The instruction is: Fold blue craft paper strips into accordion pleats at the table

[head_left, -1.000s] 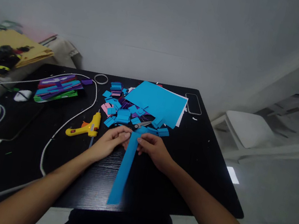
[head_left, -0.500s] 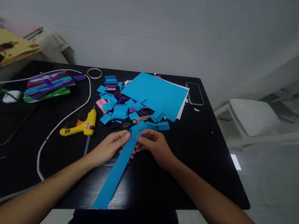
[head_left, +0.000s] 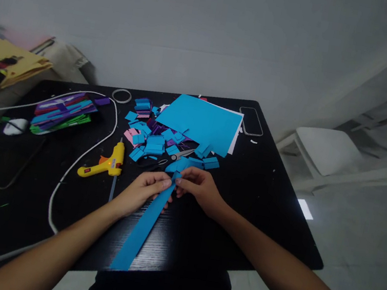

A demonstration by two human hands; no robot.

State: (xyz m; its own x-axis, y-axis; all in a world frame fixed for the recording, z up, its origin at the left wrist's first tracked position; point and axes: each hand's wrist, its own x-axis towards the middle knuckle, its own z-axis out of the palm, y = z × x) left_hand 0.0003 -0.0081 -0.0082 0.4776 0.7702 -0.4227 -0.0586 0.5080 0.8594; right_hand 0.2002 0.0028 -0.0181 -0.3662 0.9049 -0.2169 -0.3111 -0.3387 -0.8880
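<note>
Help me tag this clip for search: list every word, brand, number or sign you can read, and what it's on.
No text is readable here.
Yellow glue gun: small red mark on the handle, too small to read.
Blue paper strip, pinched by the left hand and right hand: no print shows.
Blue sheet and phone: no print shows.
</note>
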